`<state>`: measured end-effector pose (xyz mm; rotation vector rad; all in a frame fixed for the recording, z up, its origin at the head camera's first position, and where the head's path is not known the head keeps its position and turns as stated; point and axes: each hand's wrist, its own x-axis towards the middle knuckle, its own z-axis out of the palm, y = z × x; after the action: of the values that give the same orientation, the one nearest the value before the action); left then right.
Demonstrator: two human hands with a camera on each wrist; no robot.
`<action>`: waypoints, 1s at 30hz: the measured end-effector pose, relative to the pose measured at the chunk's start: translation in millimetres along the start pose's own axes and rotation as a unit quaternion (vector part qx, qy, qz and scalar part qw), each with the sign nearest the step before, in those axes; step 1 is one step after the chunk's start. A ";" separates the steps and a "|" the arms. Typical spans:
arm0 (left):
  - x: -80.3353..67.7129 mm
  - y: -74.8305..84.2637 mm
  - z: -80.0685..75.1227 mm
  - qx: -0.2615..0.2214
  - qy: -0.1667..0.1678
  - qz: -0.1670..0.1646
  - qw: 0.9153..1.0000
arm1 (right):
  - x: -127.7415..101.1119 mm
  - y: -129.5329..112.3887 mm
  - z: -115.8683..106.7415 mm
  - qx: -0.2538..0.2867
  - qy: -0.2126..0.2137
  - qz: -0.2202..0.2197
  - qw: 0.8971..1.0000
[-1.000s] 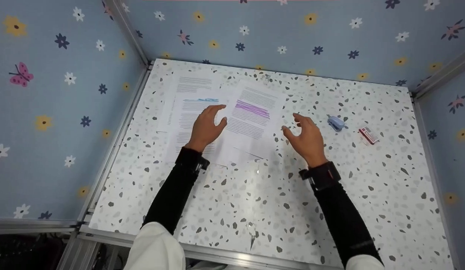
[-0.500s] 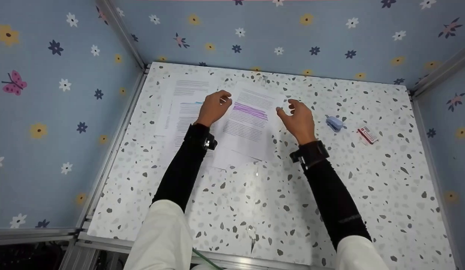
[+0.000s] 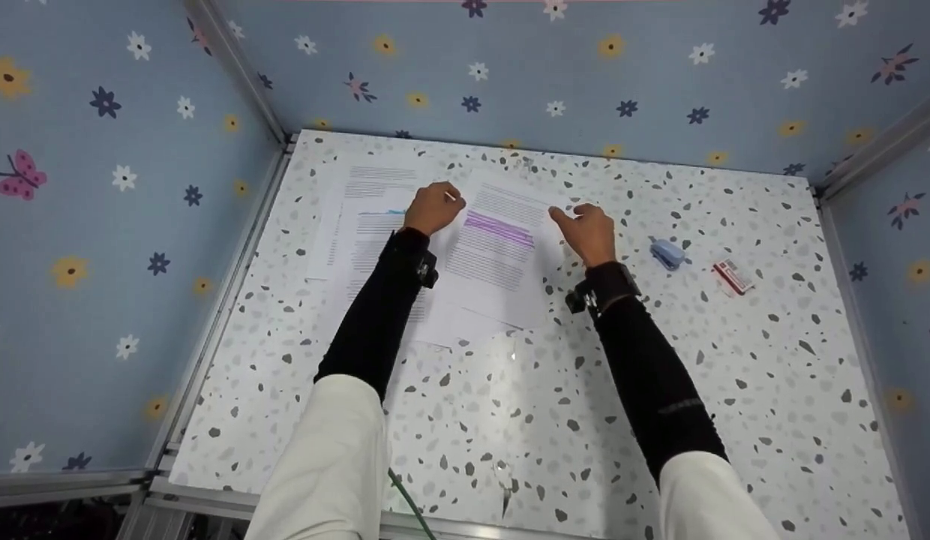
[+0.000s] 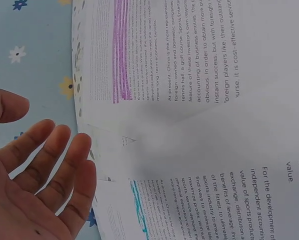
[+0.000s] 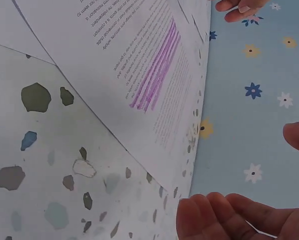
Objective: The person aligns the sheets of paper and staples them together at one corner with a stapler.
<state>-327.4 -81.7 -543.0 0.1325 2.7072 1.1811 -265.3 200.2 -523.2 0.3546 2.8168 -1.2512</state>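
Since the sheets lie fanned and overlapping at the far-left of the counter point(image 3: 600, 390), each keeps an edge exposed, which looks like the reason both hands work at the top corners rather than the middle.

Counter: speckled white, walled on three sides by flowered blue panels.

Papers: three or so printed sheets toward 11 o'clock. Uppermost is the sheet with purple marking point(image 3: 495, 255), tilted, its top edge toward 12. Beneath it, toward 9, a sheet with blue marking point(image 3: 371, 240), and a plain sheet point(image 3: 360, 180) furthest back.

Left hand point(image 3: 433, 208): at the purple-marked sheet's top-left corner, roughly 10 o'clock from its middle. The wrist view shows fingers straight and together, palm open, just beside the paper edge; contact I cannot confirm.

Right hand point(image 3: 589, 232): at the sheet's top-right corner, about 2 o'clock from its middle. Fingers loosely curved, apart, holding nothing; the sheet edge lies just beside the fingertips.

Small items: a blue stapler point(image 3: 667, 253) toward 3 o'clock of the right hand, near; a red box point(image 3: 733, 276) beyond it, both apart from the papers.
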 end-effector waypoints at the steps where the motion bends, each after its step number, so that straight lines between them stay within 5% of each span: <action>1: 1.4 -1.0 0.7 0.002 -0.002 -0.007 1.000 | 2.6 2.8 1.8 0.001 -0.004 0.013 1.000; 10: 13.8 -14.2 11.3 0.014 -0.023 -0.070 0.997 | 18.0 16.4 19.0 0.122 -0.067 0.167 0.976; 18: 28.4 -14.3 19.6 0.075 -0.020 -0.099 0.992 | 31.3 19.4 26.0 0.069 -0.058 0.188 0.978; 30: 30.0 -22.0 30.3 0.054 -0.009 -0.150 0.987 | 28.6 20.6 30.9 0.056 -0.052 0.180 0.981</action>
<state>-350.8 -70.3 -583.3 -0.2392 2.6538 0.9435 -290.3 196.2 -562.7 0.7407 2.4546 -1.3027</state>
